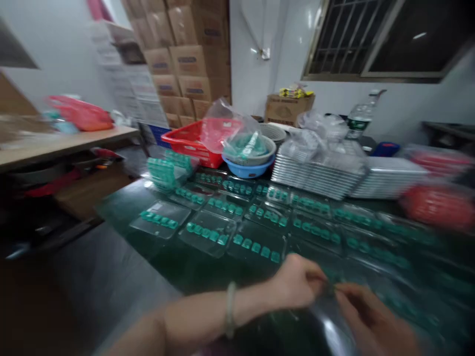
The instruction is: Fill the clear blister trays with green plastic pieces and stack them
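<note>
My left hand (pixel 297 283), with a pale bangle (pixel 230 309) at its wrist, reaches in over the near part of the dark green table. Close beside it is my right hand (pixel 371 316), blurred by motion. The fingers of both pinch a clear, shiny plastic piece (pixel 330 319) that hangs between them; blur hides whether it is a bag or a sheet. Just beyond my hands lie rows of flat clear trays, each with a line of small teal pieces. The nearest tray (pixel 256 247) is close to my left hand.
Stacked teal pieces (pixel 162 173) stand at the table's far left corner. Behind the rows are a red basket (pixel 193 141), a blue basin (pixel 248 170), piled clear trays (pixel 315 170), a bottle (pixel 360 116) and a red bag (pixel 438 205). Cartons (pixel 189 62) rise behind.
</note>
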The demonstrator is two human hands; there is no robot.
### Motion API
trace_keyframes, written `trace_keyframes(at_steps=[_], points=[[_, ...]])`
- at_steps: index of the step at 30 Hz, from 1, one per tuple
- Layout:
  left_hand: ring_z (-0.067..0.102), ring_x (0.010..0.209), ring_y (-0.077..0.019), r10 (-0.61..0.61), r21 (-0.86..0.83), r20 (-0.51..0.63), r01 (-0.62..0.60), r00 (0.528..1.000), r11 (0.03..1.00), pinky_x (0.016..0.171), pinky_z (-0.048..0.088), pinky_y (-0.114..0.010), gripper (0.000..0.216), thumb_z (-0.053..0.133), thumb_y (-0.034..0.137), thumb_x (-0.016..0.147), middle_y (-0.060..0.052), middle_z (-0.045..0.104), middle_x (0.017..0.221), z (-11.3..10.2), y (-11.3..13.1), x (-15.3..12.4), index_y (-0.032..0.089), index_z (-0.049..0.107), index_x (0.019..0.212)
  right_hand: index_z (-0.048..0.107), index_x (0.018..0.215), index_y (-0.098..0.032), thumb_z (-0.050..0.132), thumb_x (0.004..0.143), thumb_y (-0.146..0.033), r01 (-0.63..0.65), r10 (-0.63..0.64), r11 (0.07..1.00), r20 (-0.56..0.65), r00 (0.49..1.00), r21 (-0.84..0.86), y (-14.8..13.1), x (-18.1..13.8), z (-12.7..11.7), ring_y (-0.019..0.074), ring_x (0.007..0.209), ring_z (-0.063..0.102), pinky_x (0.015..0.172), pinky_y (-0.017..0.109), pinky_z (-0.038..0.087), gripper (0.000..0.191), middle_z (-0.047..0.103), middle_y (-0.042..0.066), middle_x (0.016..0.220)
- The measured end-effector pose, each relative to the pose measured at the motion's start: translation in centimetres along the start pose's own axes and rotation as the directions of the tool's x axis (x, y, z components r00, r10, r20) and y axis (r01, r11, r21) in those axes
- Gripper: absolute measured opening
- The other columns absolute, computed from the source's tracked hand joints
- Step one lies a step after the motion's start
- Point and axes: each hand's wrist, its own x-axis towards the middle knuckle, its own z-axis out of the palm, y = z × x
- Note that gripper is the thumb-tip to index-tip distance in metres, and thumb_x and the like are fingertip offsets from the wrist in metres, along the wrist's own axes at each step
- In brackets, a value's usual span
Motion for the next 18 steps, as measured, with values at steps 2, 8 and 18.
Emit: trace_keyframes(at_steps=[2,8,18], points=[[0.045,0.038,-0.0089,-0.251,-0.275,0.043,0.253,0.967,0.928,0.037,0.032,-0.021,0.009,0.059,0.021,0.066,0.000,0.053,0.046,0.1,-0.1,0.6,0.013,0.062,0.064,0.061,0.084,-0.025,0.056,0.077,-0.027,0.039,-0.040,0.999,0.074,0.996,0.017,-0.6,0.4,-1.0,0.0157,0.063,0.061,0.056,0.025,0.050,0.009,0.063,0.000,0.072],[0.042,0.038,-0.0054,-0.200,-0.648,0.357,0.396,0.912,0.650,0.036,0.021,-0.018,0.020,0.068,0.027,0.066,0.002,0.051,0.047,0.5,0.2,2.2,0.012,0.056,0.059,0.062,0.100,-0.022,0.058,0.078,-0.020,0.081,-0.104,0.988,0.182,0.978,0.128,-0.3,1.7,-2.8,0.0126,0.075,0.056,0.065,0.025,0.048,0.023,0.059,0.004,0.094],[0.040,0.043,-0.0072,-0.152,-0.295,0.262,0.229,0.953,0.928,0.041,0.026,-0.021,0.013,0.056,0.025,0.074,0.003,0.047,0.050,1.8,1.9,3.2,0.015,0.057,0.067,0.067,0.084,-0.020,0.068,0.068,-0.025,-0.190,0.119,0.898,0.196,0.973,0.397,1.0,2.2,-3.8,0.0085,0.055,0.051,0.043,0.019,0.043,0.017,0.056,-0.001,0.073]])
